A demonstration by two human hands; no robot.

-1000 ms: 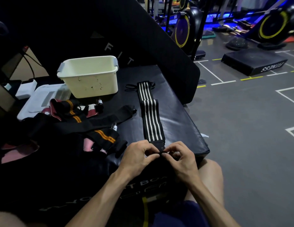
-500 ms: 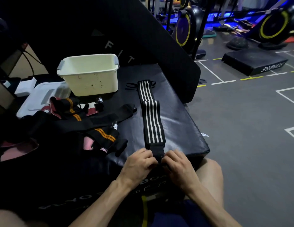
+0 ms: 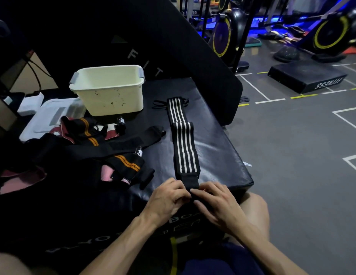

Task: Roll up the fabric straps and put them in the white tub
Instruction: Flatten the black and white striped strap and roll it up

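Head cam: the left hand and right hand both pinch the near end of the striped strap, looks like starting the roll at the box edge. Strap's black with white stripes, flat, stretched toward the white tub, which looks empty.

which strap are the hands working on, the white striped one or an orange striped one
The white-striped strap, laid out straight toward the white tub. Left hand and right hand pinch its near black end; the orange-striped straps lie untouched, heaped left.
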